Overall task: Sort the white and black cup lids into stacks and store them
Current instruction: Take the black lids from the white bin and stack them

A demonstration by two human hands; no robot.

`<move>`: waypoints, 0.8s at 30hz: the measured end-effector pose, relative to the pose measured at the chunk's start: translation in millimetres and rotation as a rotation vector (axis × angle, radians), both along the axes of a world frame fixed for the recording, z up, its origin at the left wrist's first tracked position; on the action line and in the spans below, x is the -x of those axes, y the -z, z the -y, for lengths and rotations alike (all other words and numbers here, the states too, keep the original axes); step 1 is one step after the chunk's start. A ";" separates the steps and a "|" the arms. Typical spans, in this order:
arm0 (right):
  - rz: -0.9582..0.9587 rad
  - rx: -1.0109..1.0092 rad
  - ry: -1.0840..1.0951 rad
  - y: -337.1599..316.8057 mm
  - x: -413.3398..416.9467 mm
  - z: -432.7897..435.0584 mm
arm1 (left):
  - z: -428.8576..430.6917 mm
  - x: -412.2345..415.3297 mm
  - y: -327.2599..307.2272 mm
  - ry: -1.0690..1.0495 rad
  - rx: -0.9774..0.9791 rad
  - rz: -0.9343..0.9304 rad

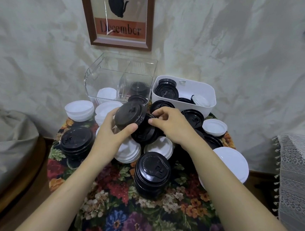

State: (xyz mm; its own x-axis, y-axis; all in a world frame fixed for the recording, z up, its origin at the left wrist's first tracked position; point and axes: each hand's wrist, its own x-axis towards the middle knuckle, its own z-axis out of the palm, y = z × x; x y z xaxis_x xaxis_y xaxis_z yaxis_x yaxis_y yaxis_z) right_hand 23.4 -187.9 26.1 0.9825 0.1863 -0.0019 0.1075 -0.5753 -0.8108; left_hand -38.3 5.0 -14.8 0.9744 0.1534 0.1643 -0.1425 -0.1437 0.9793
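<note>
bins stand at the back of the floral tablecloth (121, 214). the clear divided bin (95, 84) holds white lids (106, 94) in its left compartment and black lids (139, 88) in its right. just beside it, the white tub (194, 108) holds a leaning black stack (166, 92) and a tilted white lid (201, 100). in front of the bins, the left hand (113, 132) grips a round black lid (129, 114) by its rim, top tilted toward the camera. the right hand (171, 124) pinches the edge of a second black lid (146, 131) just beneath.
</note>
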 end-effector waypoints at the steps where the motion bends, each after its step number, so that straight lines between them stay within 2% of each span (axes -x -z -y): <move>1: -0.003 -0.009 0.021 -0.2 -0.8 -0.2 | 0.1 -1.1 -0.6 -0.005 0.000 0.010; 5: 0.025 -0.060 0.126 -5.1 -1.3 0.0 | -0.3 -5.2 -4.6 -0.012 0.007 0.042; 9: 0.037 -0.014 0.170 -10.2 1.3 1.8 | -2.0 -7.7 -4.6 0.032 0.022 0.024; 12: 0.069 0.072 0.093 -10.7 5.9 0.1 | -4.3 -6.6 -3.5 0.050 0.060 0.001; 16: 0.278 0.090 -0.018 -19.4 19.5 -5.8 | -3.7 -5.5 -5.4 0.113 0.060 0.002; 20: 0.195 0.132 -0.207 -28.7 25.0 -10.3 | -2.3 -5.7 -12.1 0.189 0.067 0.008; 24: 0.155 0.027 -0.147 -30.1 19.8 -4.4 | -14.5 -2.9 -15.9 0.302 0.258 -0.049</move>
State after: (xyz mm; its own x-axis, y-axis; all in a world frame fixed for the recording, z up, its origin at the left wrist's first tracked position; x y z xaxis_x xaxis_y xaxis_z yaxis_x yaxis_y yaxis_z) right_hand 3.6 -183.5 56.3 0.9338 0.3293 0.1402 0.3140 -0.5657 -0.7625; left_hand -35.4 19.5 1.1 0.9877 -0.1112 0.1102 -0.0930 0.1495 0.9844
